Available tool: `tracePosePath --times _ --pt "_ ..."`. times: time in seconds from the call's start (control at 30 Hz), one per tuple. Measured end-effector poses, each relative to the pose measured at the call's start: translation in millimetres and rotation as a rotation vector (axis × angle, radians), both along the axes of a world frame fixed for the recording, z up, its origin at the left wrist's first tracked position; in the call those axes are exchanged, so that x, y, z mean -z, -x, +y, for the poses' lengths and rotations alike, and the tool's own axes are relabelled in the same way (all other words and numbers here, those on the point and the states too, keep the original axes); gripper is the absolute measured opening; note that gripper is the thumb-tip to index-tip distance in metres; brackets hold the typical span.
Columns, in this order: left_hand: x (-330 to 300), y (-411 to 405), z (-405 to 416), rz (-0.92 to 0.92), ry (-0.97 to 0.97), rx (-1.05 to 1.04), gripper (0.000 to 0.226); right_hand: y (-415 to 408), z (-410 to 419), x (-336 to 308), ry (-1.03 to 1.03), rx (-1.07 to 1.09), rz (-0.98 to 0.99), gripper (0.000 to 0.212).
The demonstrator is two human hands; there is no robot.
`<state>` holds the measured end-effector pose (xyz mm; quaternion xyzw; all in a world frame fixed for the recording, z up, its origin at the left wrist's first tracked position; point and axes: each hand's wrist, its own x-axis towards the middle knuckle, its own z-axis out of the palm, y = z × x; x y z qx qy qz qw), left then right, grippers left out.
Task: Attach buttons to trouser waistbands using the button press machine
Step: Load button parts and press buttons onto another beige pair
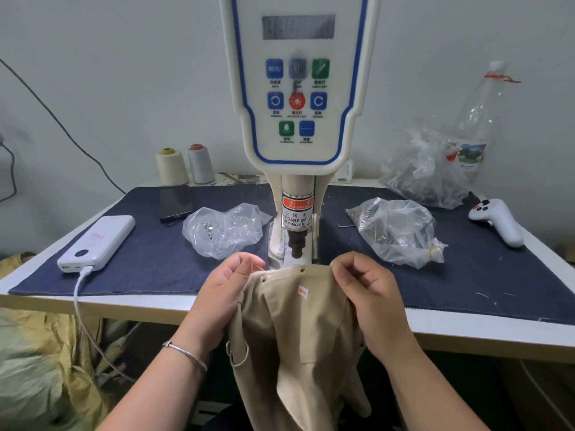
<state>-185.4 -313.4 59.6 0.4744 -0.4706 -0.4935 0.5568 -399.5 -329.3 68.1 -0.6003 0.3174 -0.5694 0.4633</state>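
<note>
Beige trousers [295, 331] hang over the table's front edge, their waistband [295, 273] lying just in front of the button press machine [297, 126]. Two small metal studs [301, 270] show on the waistband. The machine's dark punch [296, 244] stands right above and behind the band. My left hand [227, 284] grips the band's left end with curled fingers. My right hand [364, 287] pinches its right end. A small pink tag [303, 292] sits on the fabric.
A blue denim mat [149, 253] covers the table. Plastic bags of small metal parts lie at left [224, 228] and right [398, 231], with a bigger bag [426, 169] behind. A white power bank [96, 244], phone [175, 202], thread cones [171, 166], bottle [479, 119] and white controller [497, 222] surround the machine.
</note>
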Motion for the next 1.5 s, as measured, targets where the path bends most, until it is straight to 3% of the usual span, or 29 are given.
tracePosePath --times 0.1,0.23,0.3,0.37,0.43,0.47,0.53,0.6,0.8,0.9,0.93,1.0,1.07,1.13,1.2,1.27,1.33,1.4,1.5 --pt "-1 -5 8 0.056 0.018 -0.033 0.038 -5 25 -13 0.111 -0.089 0.019 0.016" --pt "-9 -21 27 0.085 0.048 -0.014 0.054 3 50 -27 0.059 -0.181 -0.092 0.018" --pt "-14 -32 34 -0.025 -0.169 0.013 0.069 10 58 -34 0.026 -0.227 -0.126 0.022" --pt "-26 -37 43 -0.287 -0.423 0.176 0.089 15 65 -40 0.042 -0.278 -0.075 0.024" --pt "-35 -40 52 -0.434 -0.532 0.379 0.095 17 67 -45 0.086 -0.291 0.036 0.021" --pt "-37 -41 56 -0.418 -0.477 0.463 0.089 17 68 -46 0.104 -0.287 0.085 0.021" --pt "-39 -38 61 -0.161 -0.27 0.665 0.063 15 70 -50 0.13 -0.291 0.141 0.02" --pt "-41 -30 67 0.095 -0.208 0.763 0.041 11 74 -53 0.17 -0.291 0.163 0.02" --pt "-57 -10 69 0.371 -0.12 0.6 0.035 16 75 -56 0.112 -0.206 0.129 0.018" --pt "-67 -2 70 0.635 -0.161 0.744 0.016 28 75 -53 0.035 -0.312 0.009 0.006" --pt "-70 2 70 0.699 -0.161 0.783 0.01 34 73 -49 0.008 -0.373 -0.025 0.018" --pt "-75 8 71 0.747 -0.145 0.779 0.008 49 66 -42 -0.07 -0.539 -0.015 0.051" --pt "-79 12 72 0.796 -0.101 0.798 0.008 61 62 -36 -0.123 -0.631 0.155 0.07" --pt "-82 13 73 0.823 -0.094 0.759 0.01 61 61 -30 -0.164 -0.643 0.373 0.063" --pt "-85 7 73 0.838 -0.109 0.703 0.01 57 64 -21 -0.224 -0.624 0.478 0.042" --pt "-89 -3 73 0.84 -0.133 0.648 0.012 56 65 -14 -0.287 -0.555 0.435 0.026" --pt "-92 -15 72 0.818 -0.126 0.621 0.037 61 66 -16 -0.347 -0.5 0.291 0.021" --pt "-89 -25 71 0.782 -0.082 0.629 0.046 67 65 -24 -0.406 -0.476 0.099 0.025" --pt "-78 -47 72 0.759 -0.094 0.655 0.042 71 61 -42 -0.428 -0.387 -0.057 0.04"
